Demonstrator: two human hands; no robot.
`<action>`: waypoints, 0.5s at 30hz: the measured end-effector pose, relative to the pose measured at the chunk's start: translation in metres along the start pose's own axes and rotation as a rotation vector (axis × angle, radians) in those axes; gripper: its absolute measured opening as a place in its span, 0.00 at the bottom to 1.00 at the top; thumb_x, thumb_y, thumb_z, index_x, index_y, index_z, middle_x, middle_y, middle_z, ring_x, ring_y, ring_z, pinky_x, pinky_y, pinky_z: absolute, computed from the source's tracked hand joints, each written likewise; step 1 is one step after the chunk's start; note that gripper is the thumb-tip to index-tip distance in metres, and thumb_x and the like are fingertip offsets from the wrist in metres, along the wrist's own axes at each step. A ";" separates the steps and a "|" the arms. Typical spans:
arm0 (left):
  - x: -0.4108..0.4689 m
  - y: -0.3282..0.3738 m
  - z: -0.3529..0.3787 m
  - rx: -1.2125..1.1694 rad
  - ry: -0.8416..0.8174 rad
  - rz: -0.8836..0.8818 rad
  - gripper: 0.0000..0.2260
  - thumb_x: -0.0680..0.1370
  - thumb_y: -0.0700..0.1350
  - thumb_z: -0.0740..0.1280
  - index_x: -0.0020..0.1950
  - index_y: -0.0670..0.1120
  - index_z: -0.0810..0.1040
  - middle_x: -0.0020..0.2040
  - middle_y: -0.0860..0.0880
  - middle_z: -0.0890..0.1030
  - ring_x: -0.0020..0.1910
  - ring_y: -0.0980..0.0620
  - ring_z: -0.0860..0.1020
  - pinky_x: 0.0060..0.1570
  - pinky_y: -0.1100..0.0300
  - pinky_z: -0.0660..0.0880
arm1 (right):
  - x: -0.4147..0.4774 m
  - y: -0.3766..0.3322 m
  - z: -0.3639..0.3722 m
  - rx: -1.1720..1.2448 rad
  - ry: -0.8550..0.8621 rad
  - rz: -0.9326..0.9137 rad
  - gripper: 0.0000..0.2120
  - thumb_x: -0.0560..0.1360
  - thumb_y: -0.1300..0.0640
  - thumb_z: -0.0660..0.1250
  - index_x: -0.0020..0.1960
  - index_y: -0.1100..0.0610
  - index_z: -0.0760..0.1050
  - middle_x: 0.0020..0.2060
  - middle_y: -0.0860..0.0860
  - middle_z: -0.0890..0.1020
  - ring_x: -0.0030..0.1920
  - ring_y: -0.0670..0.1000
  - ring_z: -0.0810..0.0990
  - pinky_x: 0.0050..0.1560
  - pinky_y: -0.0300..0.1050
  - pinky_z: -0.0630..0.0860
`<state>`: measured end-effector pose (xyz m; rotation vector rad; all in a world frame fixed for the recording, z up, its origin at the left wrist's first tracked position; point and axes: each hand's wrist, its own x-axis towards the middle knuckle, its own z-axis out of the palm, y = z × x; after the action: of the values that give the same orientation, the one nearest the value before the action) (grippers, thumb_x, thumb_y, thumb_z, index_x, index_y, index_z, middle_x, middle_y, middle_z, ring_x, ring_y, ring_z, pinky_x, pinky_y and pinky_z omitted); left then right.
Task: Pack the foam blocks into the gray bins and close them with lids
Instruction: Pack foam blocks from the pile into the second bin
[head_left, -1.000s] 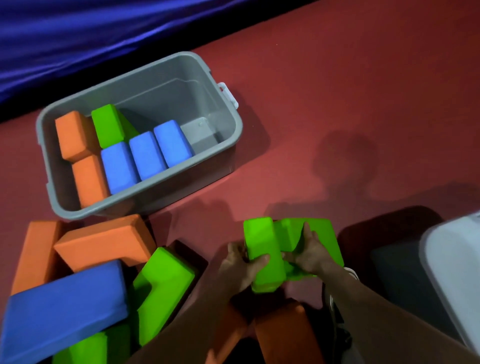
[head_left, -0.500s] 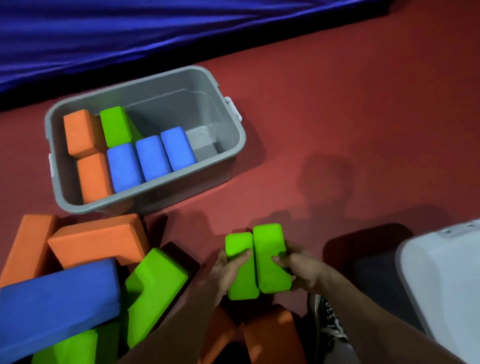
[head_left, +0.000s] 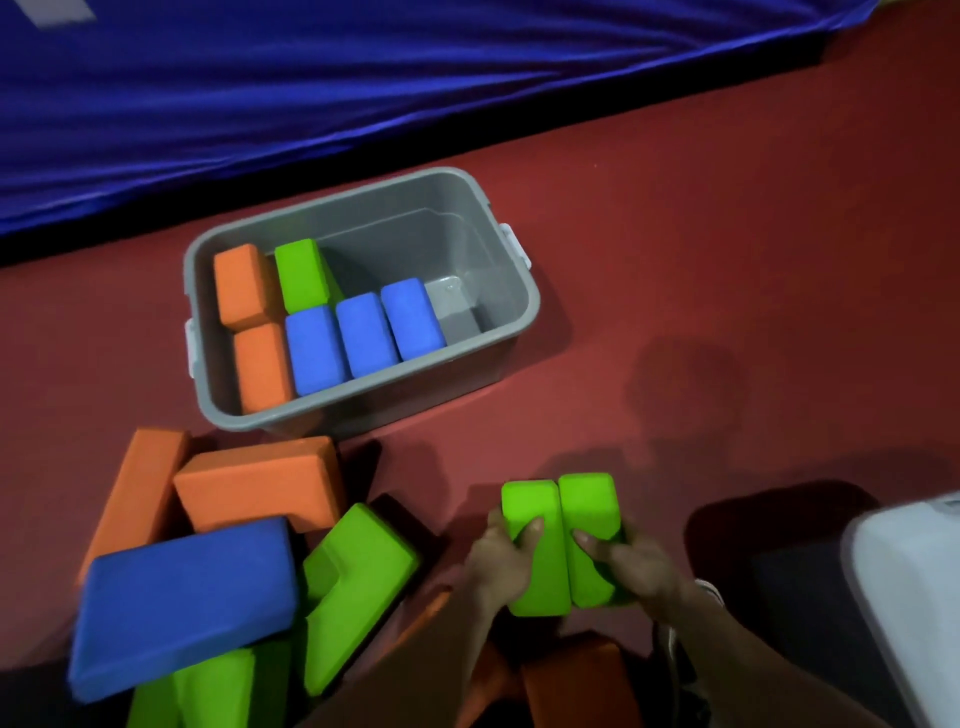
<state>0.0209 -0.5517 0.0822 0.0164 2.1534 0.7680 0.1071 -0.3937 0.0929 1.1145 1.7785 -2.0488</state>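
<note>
Two green foam blocks (head_left: 563, 540) are pressed side by side, upright, low in the middle of the view. My left hand (head_left: 501, 558) grips the left block and my right hand (head_left: 631, 564) grips the right one. An open gray bin (head_left: 514, 358) sits on the red floor beyond them. Inside it are two orange blocks (head_left: 247, 322), one green block (head_left: 304, 275) and three blue blocks (head_left: 363, 332); its right end shows bare bottom.
A loose pile lies at lower left: orange blocks (head_left: 260, 483), a flat blue slab (head_left: 182, 597) and green L-shaped blocks (head_left: 358, 577). More orange foam (head_left: 571, 686) lies under my arms. A pale gray lid or bin (head_left: 914, 597) is at the right edge. Blue cloth (head_left: 363, 78) spans the back.
My hands turned the two green blocks from crossed to aligned side by side and hold them together. The view has tilted up, showing more of the blue cloth.
</note>
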 end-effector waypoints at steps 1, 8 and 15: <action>-0.005 0.004 -0.010 -0.025 0.013 0.022 0.27 0.79 0.65 0.60 0.68 0.46 0.68 0.61 0.40 0.80 0.62 0.39 0.78 0.57 0.53 0.74 | -0.002 -0.011 0.002 -0.017 -0.002 -0.005 0.11 0.74 0.71 0.69 0.54 0.59 0.78 0.42 0.49 0.87 0.42 0.45 0.85 0.45 0.43 0.81; -0.054 0.032 -0.106 -0.208 0.100 0.213 0.42 0.62 0.79 0.59 0.66 0.53 0.72 0.60 0.50 0.83 0.60 0.48 0.80 0.61 0.54 0.75 | -0.064 -0.116 0.047 -0.098 0.104 -0.121 0.15 0.73 0.63 0.74 0.57 0.54 0.77 0.48 0.49 0.86 0.47 0.50 0.85 0.49 0.46 0.81; -0.174 0.054 -0.207 -0.325 0.267 0.425 0.29 0.71 0.69 0.66 0.62 0.49 0.77 0.59 0.51 0.83 0.59 0.50 0.80 0.61 0.52 0.76 | -0.172 -0.219 0.105 -0.204 0.116 -0.355 0.16 0.74 0.58 0.74 0.61 0.57 0.78 0.52 0.54 0.85 0.50 0.53 0.85 0.54 0.52 0.81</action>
<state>-0.0261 -0.6619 0.3311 0.2182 2.2760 1.4297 0.0524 -0.4888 0.3692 0.9302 2.3262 -1.9519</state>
